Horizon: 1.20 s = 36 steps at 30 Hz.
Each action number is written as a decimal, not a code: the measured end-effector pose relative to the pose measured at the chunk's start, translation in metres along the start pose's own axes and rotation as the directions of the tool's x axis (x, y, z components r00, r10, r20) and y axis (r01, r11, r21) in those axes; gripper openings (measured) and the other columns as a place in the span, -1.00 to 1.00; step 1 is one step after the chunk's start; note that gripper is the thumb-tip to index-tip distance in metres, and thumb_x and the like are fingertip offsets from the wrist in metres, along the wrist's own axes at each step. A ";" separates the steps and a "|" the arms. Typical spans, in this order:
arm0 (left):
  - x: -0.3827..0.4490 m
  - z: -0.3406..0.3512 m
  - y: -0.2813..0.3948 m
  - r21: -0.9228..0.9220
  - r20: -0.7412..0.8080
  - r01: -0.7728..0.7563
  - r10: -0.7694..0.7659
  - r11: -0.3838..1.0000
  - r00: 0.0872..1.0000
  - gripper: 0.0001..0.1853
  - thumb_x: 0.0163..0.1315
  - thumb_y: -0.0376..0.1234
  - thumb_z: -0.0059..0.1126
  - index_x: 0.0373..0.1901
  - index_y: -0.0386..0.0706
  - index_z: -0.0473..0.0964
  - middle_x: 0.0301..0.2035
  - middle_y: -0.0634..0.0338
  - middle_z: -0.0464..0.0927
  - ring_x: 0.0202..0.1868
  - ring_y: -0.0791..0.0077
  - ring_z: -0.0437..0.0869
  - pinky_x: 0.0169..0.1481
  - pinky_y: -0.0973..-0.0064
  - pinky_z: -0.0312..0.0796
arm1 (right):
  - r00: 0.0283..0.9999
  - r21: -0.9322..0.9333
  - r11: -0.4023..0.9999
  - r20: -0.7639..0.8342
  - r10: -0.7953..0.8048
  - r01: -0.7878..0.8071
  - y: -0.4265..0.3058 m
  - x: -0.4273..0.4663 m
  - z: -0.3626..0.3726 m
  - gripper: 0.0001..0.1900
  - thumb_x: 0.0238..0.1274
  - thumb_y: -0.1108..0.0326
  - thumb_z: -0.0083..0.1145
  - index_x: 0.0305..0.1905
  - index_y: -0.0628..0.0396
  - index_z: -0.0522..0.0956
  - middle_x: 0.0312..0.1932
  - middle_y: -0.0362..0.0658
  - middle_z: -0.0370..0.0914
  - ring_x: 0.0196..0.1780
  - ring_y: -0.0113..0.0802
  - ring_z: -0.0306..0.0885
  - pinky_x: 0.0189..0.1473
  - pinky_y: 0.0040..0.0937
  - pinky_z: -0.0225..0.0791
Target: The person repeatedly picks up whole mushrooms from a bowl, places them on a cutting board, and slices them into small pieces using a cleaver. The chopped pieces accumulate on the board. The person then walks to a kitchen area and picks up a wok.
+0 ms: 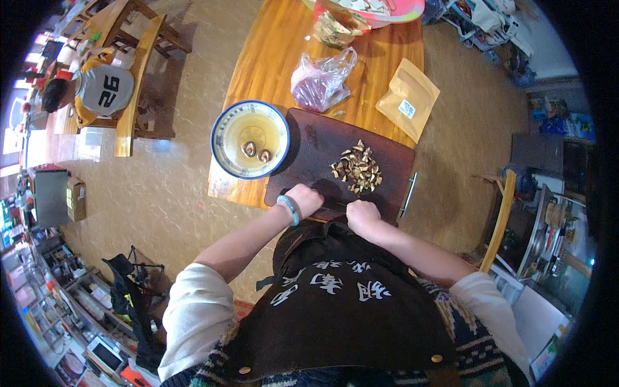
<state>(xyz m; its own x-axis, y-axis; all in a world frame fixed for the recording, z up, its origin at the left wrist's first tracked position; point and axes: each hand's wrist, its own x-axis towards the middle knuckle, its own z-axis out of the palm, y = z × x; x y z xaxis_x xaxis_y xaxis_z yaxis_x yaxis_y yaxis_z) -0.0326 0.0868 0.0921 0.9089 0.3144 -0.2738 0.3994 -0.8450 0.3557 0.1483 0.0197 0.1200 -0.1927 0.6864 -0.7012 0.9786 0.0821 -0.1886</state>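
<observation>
My left hand (304,199), with a pale blue bangle at the wrist, is curled at the near edge of the dark cutting board (304,145). My right hand (362,217) is curled at the same edge, below a pile of chopped brown mushrooms (358,169). A dark, thin shape lies between the hands; whether either hand holds it is unclear. Left of the board, a blue-rimmed bowl (250,139) holds yellowish liquid and two whole mushrooms (249,149).
On the wooden table (261,63), beyond the board, are a clear plastic bag (321,82), a brown paper pouch (411,99), an open patterned bag (338,29) and a pink basin (401,12) of white pieces. A metal handle (409,193) shows at the board's right. A person (96,87) sits on a bench at far left.
</observation>
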 end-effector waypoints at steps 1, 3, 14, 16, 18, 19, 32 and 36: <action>-0.001 0.001 0.000 -0.003 -0.010 0.001 -0.001 1.000 1.000 -0.87 0.00 -0.35 -0.08 -0.54 -0.15 0.47 -0.56 0.12 0.54 -0.51 0.30 0.62 -0.46 0.38 0.46 | 1.000 0.032 0.999 -0.019 0.006 -0.006 0.002 0.002 0.002 -0.85 -0.19 0.44 0.00 -0.49 0.23 0.57 -0.48 0.10 0.55 -0.36 -0.08 0.57 -0.31 -0.19 0.44; 0.001 0.004 0.005 -0.015 -0.038 0.009 -0.009 1.000 0.999 -0.88 -0.03 -0.36 -0.07 -0.56 -0.17 0.46 -0.59 0.11 0.53 -0.54 0.30 0.61 -0.48 0.39 0.46 | 1.000 0.026 1.000 0.022 -0.009 0.008 0.006 0.003 0.006 -0.84 -0.15 0.41 -0.02 -0.50 0.22 0.56 -0.48 0.09 0.55 -0.37 -0.09 0.57 -0.31 -0.20 0.45; 0.002 0.009 0.002 -0.011 -0.059 0.004 -0.005 1.000 0.998 -0.88 -0.04 -0.36 -0.07 -0.60 -0.17 0.45 -0.60 0.11 0.51 -0.53 0.32 0.60 -0.49 0.42 0.46 | 0.996 0.044 0.999 -0.094 -0.002 0.006 0.004 0.012 0.015 -0.82 -0.10 0.39 -0.07 -0.55 0.17 0.57 -0.53 0.05 0.54 -0.43 -0.09 0.57 -0.34 -0.18 0.44; 0.003 0.004 0.003 0.004 -0.063 0.023 -0.023 1.000 0.998 -0.89 -0.03 -0.36 -0.07 -0.59 -0.17 0.45 -0.58 0.11 0.52 -0.53 0.31 0.60 -0.49 0.41 0.45 | 0.997 0.016 1.000 -0.076 -0.001 0.002 0.004 0.010 0.012 -0.80 -0.07 0.40 -0.09 -0.51 0.18 0.58 -0.50 0.03 0.56 -0.39 -0.13 0.58 -0.33 -0.20 0.44; 0.003 -0.006 0.005 0.009 -0.110 0.058 -0.056 0.998 0.992 -0.89 -0.02 -0.35 -0.07 -0.55 -0.16 0.46 -0.58 0.14 0.52 -0.51 0.30 0.60 -0.48 0.40 0.46 | 0.997 -0.005 1.000 -0.077 0.000 0.000 0.005 0.008 0.009 -0.80 -0.07 0.41 -0.10 -0.49 0.18 0.59 -0.48 0.03 0.56 -0.38 -0.13 0.58 -0.32 -0.21 0.44; 0.004 -0.013 0.005 0.000 -0.068 0.076 -0.076 0.997 0.995 -0.88 -0.02 -0.35 -0.07 -0.54 -0.15 0.46 -0.59 0.15 0.52 -0.51 0.30 0.60 -0.47 0.40 0.46 | 0.997 -0.016 1.000 -0.074 -0.010 0.009 0.007 0.010 0.007 -0.80 -0.08 0.42 -0.09 -0.49 0.19 0.58 -0.48 0.03 0.56 -0.38 -0.12 0.58 -0.33 -0.21 0.44; 0.004 0.066 0.024 -0.490 -0.652 0.028 -0.388 0.871 0.652 -0.86 -0.09 -0.45 0.16 -0.43 -0.23 0.49 -0.41 0.08 0.47 -0.33 0.16 0.52 -0.25 0.35 0.41 | 0.994 0.190 0.980 -0.105 -0.043 0.062 0.036 0.023 -0.009 -0.75 -0.05 0.24 0.15 -0.46 0.27 0.55 -0.41 0.16 0.51 -0.31 0.05 0.51 -0.22 -0.15 0.38; 0.014 0.095 0.025 -0.505 -0.626 0.068 -0.419 0.861 0.657 -0.82 -0.12 -0.47 0.17 -0.39 -0.23 0.49 -0.40 0.06 0.46 -0.33 0.14 0.53 -0.24 0.35 0.42 | 0.994 0.269 0.962 -0.108 -0.016 0.045 0.042 0.013 -0.010 -0.68 -0.05 0.21 0.17 -0.42 0.35 0.52 -0.42 0.21 0.49 -0.32 0.04 0.51 -0.23 -0.17 0.37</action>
<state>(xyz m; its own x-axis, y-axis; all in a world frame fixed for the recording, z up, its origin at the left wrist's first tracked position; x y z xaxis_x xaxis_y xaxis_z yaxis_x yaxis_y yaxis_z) -0.0218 0.0292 0.0122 0.5049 0.8318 0.2306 0.4661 -0.4875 0.7383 0.1874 0.0390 0.1098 -0.1994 0.7593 -0.6194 0.9136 -0.0845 -0.3977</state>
